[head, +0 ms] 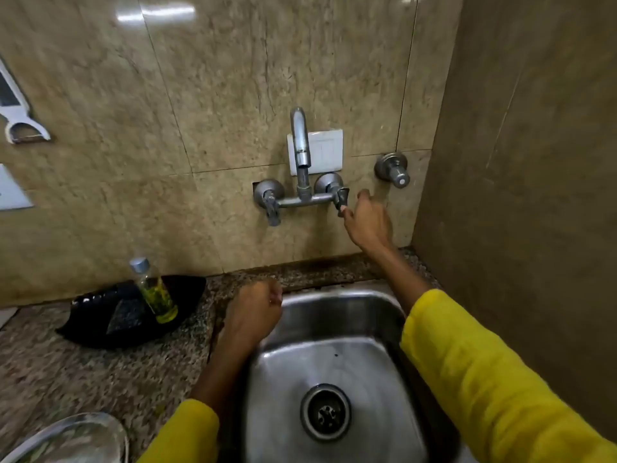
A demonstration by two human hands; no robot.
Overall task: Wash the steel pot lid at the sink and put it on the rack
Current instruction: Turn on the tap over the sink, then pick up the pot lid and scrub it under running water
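Note:
A shiny steel pot lid (71, 439) lies on the granite counter at the bottom left corner, partly cut off by the frame. The steel sink (337, 322) is in the lower middle, with no dishes in it. My right hand (367, 222) reaches up to the wall tap and its fingertips touch the right tap handle (342, 198). No water runs from the spout (302, 152). My left hand (253, 312) rests as a closed fist on the sink's left rim, holding nothing that I can see. No rack is in view.
A black dish (100, 325) on the counter left of the sink holds a bottle of yellow liquid (157, 292). A second tap handle (270, 202) and a separate valve (394, 170) are on the tiled wall. A side wall closes in on the right.

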